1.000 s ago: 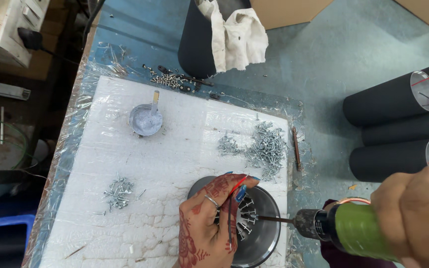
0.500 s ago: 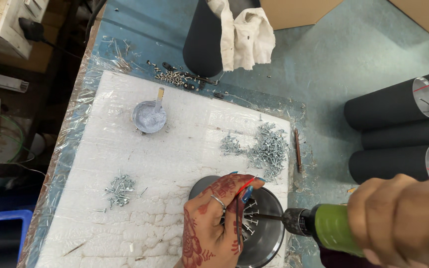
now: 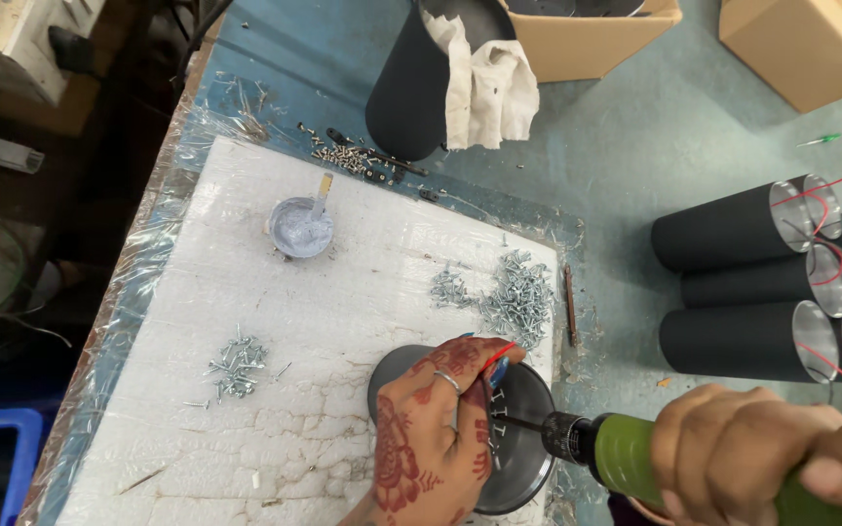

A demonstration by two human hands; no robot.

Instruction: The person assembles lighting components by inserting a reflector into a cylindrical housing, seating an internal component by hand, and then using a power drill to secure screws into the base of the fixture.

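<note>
Currently the left hand lies flat over the round black housing, fingers together and curled lightly over its top, pinning it down on the white foam board. A red wire runs out from under the fingertips. Right hand is wrapped tight around the green power screwdriver; its bit points left into the housing, tip just beside the left fingers.

Relative to the housing:
- big loose screw pile just above it on the board
- smaller screw pile to its left, well apart
- small round tub of grey paste with a stick in it, up-left, near the board's far edge
- upright black tube with a white rag draped over it, farther up, beyond the board
- stack of black tubes lying on their sides to the right on the floor, open silver ends with red wires facing right
- cardboard boxes at far upper right

Whether the bit is seated on a screw cannot be told.
</note>
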